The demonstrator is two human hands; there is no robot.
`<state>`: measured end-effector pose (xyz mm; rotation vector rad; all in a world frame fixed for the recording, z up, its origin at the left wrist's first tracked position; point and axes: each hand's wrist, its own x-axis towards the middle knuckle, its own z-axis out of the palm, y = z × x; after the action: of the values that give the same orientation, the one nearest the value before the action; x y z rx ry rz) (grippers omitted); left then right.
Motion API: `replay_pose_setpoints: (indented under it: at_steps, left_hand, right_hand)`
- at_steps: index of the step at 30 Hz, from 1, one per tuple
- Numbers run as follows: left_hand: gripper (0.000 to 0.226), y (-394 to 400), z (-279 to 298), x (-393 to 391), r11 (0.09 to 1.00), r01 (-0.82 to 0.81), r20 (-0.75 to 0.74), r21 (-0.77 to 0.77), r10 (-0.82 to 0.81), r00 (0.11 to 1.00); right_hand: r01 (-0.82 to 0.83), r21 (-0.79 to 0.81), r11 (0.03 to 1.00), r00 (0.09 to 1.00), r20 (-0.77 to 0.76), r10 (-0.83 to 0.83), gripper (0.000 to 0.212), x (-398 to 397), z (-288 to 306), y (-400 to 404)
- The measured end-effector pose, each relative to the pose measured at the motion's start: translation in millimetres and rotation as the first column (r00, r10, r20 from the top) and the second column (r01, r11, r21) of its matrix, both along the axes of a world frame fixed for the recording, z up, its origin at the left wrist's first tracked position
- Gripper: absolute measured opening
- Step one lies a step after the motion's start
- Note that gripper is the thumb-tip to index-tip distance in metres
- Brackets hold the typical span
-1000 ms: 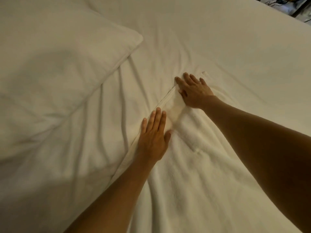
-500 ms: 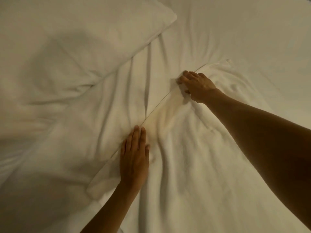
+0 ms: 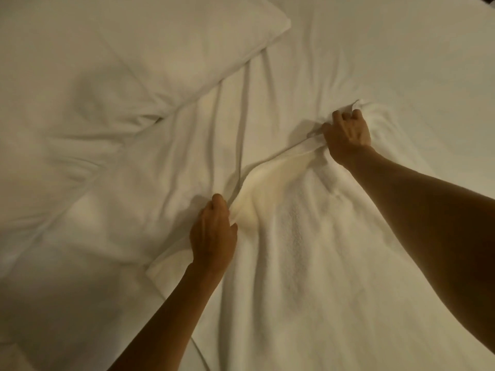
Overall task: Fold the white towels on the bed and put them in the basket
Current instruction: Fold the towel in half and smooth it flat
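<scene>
Your left hand (image 3: 213,236) sits just below the centre of the frame, fingers curled shut around the hemmed edge of the white towel (image 3: 308,263). Your right hand (image 3: 347,135) is up and to the right of it, right of centre in the upper half, also closed into a fist on that same edge, near what looks like the towel's far corner; the cloth bunches there, so you cannot be sure it is the corner itself. Between your two fists the hem (image 3: 270,159) runs as a taut diagonal line, rising from lower left to upper right, and seems lifted slightly off the bed sheet (image 3: 388,49), with a shaded fold just under it.

The rest of the towel spreads from that edge down across the lower right of the frame, lying rumpled on the bed, passing under your right forearm and running out of view at the bottom. A pillow (image 3: 120,62) fills the upper left, resting on the sheet, well apart from both hands. Long creases in the sheet run between the pillow and the towel's held edge.
</scene>
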<state>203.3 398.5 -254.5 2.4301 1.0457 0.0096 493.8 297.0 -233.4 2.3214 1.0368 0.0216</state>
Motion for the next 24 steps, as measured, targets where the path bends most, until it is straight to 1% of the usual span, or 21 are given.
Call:
replay_pose_setpoints:
  at_steps: [2, 4, 5, 6, 8, 9, 10, 11, 13, 15, 18, 20, 22, 24]
  left_hand:
    - [0.025, -7.4, 4.2, 1.7, 0.999, -0.009, -0.095, 0.048, 0.014, 0.995]
    - [0.043, -14.8, 7.9, 2.4, 0.994, -0.001, -0.176, 0.113, 0.021, 0.984]
    - [0.049, -17.7, 11.1, 1.8, 0.988, -0.003, -0.191, 0.153, 0.032, 0.981]
    - [0.049, -20.6, 14.4, 1.1, 0.983, -0.001, -0.213, 0.182, 0.041, 0.976]
    - [0.033, -27.6, 21.4, -2.3, 0.991, -0.002, -0.301, 0.131, 0.042, 0.953]
    - [0.028, -31.3, 24.2, -4.7, 0.993, 0.009, -0.316, 0.121, 0.030, 0.948]
    - [0.029, -35.2, 27.1, -7.6, 0.990, 0.023, -0.309, 0.137, 0.021, 0.951]
    - [0.035, -39.0, 28.8, -11.1, 0.987, 0.046, -0.306, 0.152, 0.003, 0.952]
    - [0.052, -50.3, 30.7, -18.8, 0.982, 0.122, -0.312, 0.144, -0.072, 0.947]
    - [0.063, -67.4, 37.0, -26.6, 0.986, 0.143, -0.297, 0.085, -0.112, 0.948]
    - [0.067, -100.9, 50.3, -39.8, 0.987, 0.152, -0.245, 0.057, -0.134, 0.960]
    - [0.069, -125.4, 58.1, -49.6, 0.982, 0.182, -0.219, 0.050, -0.167, 0.961]
    - [0.072, -147.9, 65.1, -59.6, 0.976, 0.216, -0.220, 0.000, -0.210, 0.953]
    - [0.073, -168.8, 69.8, -68.8, 0.969, 0.240, -0.235, -0.054, -0.246, 0.940]
  right_hand:
    - [0.013, 0.014, 1.000, 1.000, 0.002, -0.013, 0.046, 3.1, -0.2, -12.6]
    - [0.022, 0.063, 0.998, 0.998, -0.068, -0.017, 0.055, 4.4, -0.2, -25.0]
    - [0.036, 0.082, 0.996, 0.993, -0.119, -0.026, 0.055, 3.5, 1.1, -30.5]
    - [0.064, 0.092, 0.994, 0.985, -0.168, -0.048, 0.054, 1.9, 3.8, -36.4]
    - [0.151, 0.114, 0.982, 0.960, -0.254, -0.119, 0.053, -3.5, 10.8, -50.5]
    - [0.201, 0.135, 0.970, 0.943, -0.295, -0.155, 0.052, -6.7, 14.8, -59.7]
    - [0.250, 0.162, 0.955, 0.923, -0.336, -0.185, 0.052, -10.4, 18.9, -70.2]
    - [0.285, 0.186, 0.940, 0.909, -0.365, -0.203, 0.051, -13.8, 22.3, -81.8]
    - [0.297, 0.221, 0.929, 0.909, -0.364, -0.204, 0.055, -19.0, 28.5, -106.4]
    - [0.242, 0.222, 0.945, 0.931, -0.329, -0.161, 0.061, -23.3, 33.0, -129.6]
    - [0.194, 0.220, 0.956, 0.952, -0.279, -0.129, 0.065, -32.7, 38.3, -164.7]
    - [0.190, 0.182, 0.965, 0.962, -0.233, -0.145, 0.067, -44.1, 41.8, -187.8]
    - [0.236, 0.158, 0.959, 0.954, -0.227, -0.197, 0.068, -57.4, 46.1, -210.4]
    - [0.312, 0.171, 0.934, 0.931, -0.251, -0.265, 0.069, -68.7, 52.2, -233.5]
